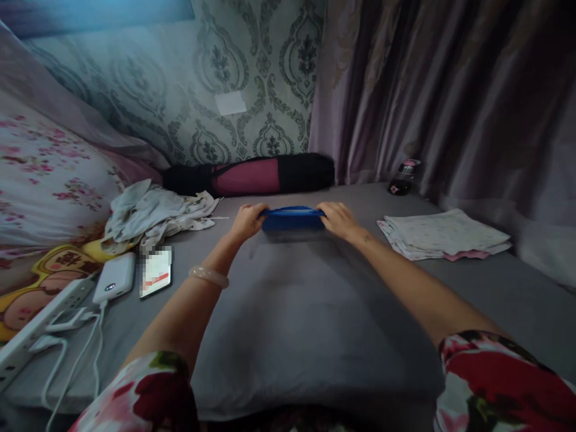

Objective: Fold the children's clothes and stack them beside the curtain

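Both my arms reach forward over a grey pillow (306, 324) that lies on the grey bed sheet. My left hand (247, 221) grips the left end of a flat blue object (292, 219) at the pillow's far edge. My right hand (338, 219) grips its right end. Fingers of both hands curl over the object's top edge. I cannot make out whether the blue thing is a folded cloth or a case. A pale bangle (209, 276) sits on my left wrist.
A stack of folded pale cloths (443, 235) lies to the right. Crumpled white clothes (157, 213) are at the left, with a power bank (115, 278), a phone (156, 273), a power strip (40, 321) and cables. A black-and-pink roll (252, 174) lies against the wall; a small bottle (404, 177) stands by the curtain.
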`<state>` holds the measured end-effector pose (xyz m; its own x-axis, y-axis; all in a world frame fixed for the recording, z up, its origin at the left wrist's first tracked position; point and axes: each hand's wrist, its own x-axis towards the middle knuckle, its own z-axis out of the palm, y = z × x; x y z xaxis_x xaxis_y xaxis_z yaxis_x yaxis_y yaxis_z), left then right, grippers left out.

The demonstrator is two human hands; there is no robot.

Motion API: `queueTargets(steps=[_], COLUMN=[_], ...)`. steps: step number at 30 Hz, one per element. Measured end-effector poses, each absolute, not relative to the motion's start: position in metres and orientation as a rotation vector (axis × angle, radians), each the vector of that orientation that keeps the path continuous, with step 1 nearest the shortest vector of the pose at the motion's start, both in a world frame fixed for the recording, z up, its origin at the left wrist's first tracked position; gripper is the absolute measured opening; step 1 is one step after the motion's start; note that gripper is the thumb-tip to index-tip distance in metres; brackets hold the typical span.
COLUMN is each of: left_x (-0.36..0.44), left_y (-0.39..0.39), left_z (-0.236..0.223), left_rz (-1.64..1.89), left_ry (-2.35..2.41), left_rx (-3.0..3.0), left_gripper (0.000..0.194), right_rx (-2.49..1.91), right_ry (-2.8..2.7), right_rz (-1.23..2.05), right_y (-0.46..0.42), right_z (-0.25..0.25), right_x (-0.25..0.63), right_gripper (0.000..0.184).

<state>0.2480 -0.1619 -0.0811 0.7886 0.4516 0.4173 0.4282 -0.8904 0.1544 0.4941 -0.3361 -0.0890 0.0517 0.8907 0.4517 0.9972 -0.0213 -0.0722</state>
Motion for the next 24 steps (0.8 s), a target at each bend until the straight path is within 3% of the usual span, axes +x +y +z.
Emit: queueTargets(steps=[7, 17, 21, 24], left_x=[0.209, 0.182, 0.196, 0.228], left_y=[-0.200, -0.221, -0.221, -0.221], left_z=[-0.127, -0.143, -0.133, -0.130], left_rz=[0.615, 0.206, 0.281, 0.409], left_ry=[0.446, 0.373, 0.499, 0.727], left_rx=[3.078, 3.044, 2.850, 2.736], left_gripper=[0.031, 0.057, 0.032, 0.036], right_rx=[-1.850, -1.803, -1.855, -1.953], right_ry=[-2.117, -2.279, -2.176, -1.991], right_rz=[-0.404, -0.078, 0.051, 0.003], right_y=[-0.380, -0.408, -0.397, -0.371], right_z=[-0.126, -0.147, -0.137, -0.133], right_x=[0.475, 0.476, 0.470, 0.456], right_gripper=[0.026, 0.062, 0.049, 0.039])
